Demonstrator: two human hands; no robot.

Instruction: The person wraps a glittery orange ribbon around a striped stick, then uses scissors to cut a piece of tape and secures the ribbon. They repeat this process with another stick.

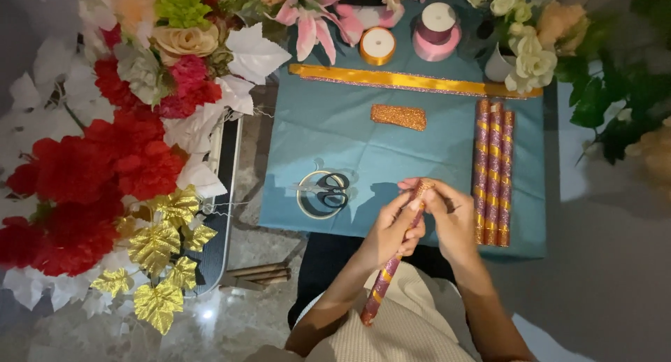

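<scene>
— What are the hands doing?
— Left hand (393, 230) and right hand (447, 219) both have fingers closed round a glittered wrapped stick (391, 261), likely finishing its top end.
— And next?
— Probably laying it beside the three finished sticks (493, 173), right of the fingers.

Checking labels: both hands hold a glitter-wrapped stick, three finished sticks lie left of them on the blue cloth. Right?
Not quite. In the head view, the three finished sticks lie to the right of the hands, not left. Left hand and right hand both hold the glitter-wrapped stick over the blue cloth.
</scene>
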